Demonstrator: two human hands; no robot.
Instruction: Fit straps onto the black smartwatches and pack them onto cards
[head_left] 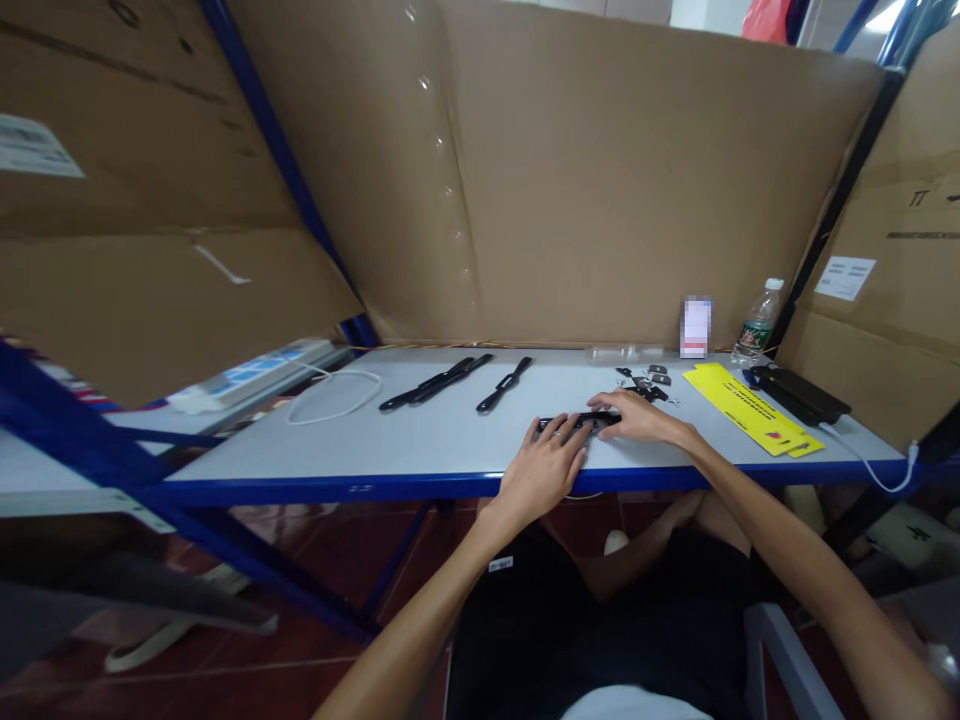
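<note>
A long black part [582, 421] with small openings lies near the front edge of the table. My left hand [549, 458], with a ring on one finger, has its fingers bent over the part's left and middle and holds it against the tabletop. At its right end, my right hand [631, 414] closes thumb and fingers on it; the fingertips are partly hidden. Just beyond my right hand lies a loose pile of small black and metal pieces [643, 382]. Similar long black parts, one single [504, 385] and an overlapping group [436, 383], rest to the left.
A yellow printed sheet [750, 410] and a black device with a white cable [801, 394] lie at the right. Behind stand a phone [696, 327] and a plastic bottle [756, 325]. A power strip [244, 375] sits left. Cardboard walls [600, 180] enclose the table.
</note>
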